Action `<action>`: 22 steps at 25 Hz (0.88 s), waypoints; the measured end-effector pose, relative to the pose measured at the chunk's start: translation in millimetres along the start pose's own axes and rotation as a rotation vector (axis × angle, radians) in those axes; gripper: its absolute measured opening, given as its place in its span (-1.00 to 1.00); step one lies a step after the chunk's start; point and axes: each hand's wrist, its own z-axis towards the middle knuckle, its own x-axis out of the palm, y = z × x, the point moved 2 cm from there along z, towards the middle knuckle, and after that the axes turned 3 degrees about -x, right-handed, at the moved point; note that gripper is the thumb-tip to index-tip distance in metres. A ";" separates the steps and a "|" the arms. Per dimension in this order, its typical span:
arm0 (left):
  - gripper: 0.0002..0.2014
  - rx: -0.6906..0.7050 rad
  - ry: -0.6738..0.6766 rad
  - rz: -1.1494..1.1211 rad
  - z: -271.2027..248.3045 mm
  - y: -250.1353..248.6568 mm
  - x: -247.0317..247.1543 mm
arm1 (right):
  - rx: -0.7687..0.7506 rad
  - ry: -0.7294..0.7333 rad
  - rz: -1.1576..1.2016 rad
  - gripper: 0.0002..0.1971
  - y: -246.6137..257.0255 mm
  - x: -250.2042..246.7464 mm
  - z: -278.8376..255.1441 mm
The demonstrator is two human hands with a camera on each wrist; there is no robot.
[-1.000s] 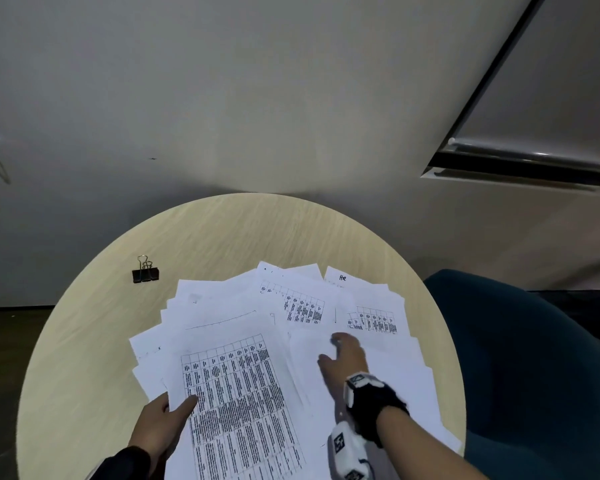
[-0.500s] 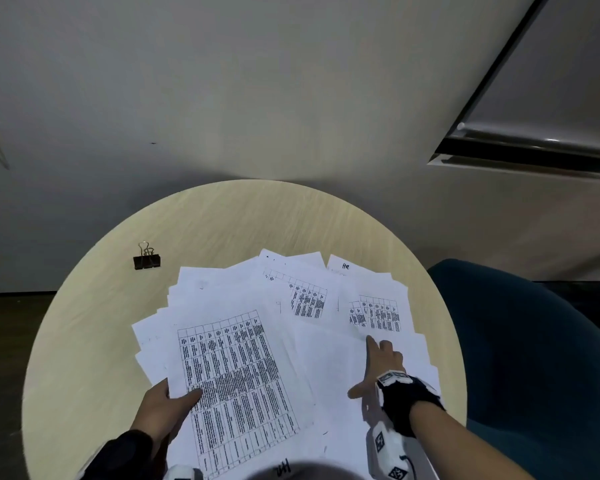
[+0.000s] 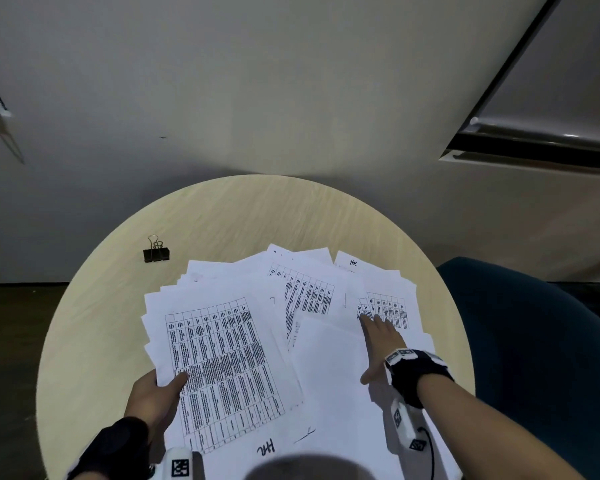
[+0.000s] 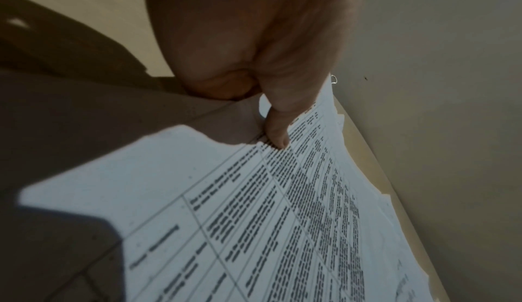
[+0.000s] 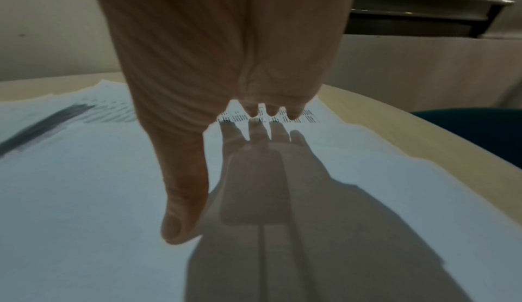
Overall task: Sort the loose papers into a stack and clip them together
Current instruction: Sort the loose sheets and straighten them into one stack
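While the left hand (image 3: 156, 393) is pinching the near-left stack (image 3: 219, 368), the flat right hand (image 3: 381, 344) should be sliding far-right papers (image 3: 388, 306) leftward gently.

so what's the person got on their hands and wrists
Both hands are bare, no gloves. The right hand has a black wrist wrap with a white band at its front edge, plus a white camera block printed with black square markers and a thin black cable. The left hand emerges from a black sleeve or wrap, with a similar white marker block.

office | round table (image 3: 222, 216) | printed papers (image 3: 222, 358) | binder clip (image 3: 156, 252)
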 end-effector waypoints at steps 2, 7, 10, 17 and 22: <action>-0.75 -0.030 -0.007 -0.028 0.6 2.5 -0.6 | -0.023 0.011 -0.018 0.44 0.2 1.2 4.1; -0.70 -0.038 -0.026 -0.018 3.7 7.2 -1.6 | -0.002 -0.041 0.020 0.21 -6.0 -6.0 2.1; -0.76 -0.028 -0.011 -0.031 -0.4 3.2 0.3 | 0.059 -0.037 -0.011 -0.26 -9.8 -12.0 -8.2; -0.69 -0.030 0.024 -0.104 -0.9 9.6 1.1 | 0.308 -0.540 0.033 -0.83 -30.2 -82.6 -59.8; -0.41 0.012 0.096 -0.045 -20.6 5.5 12.3 | 0.042 -0.637 -0.102 -0.83 40.9 -113.2 -100.5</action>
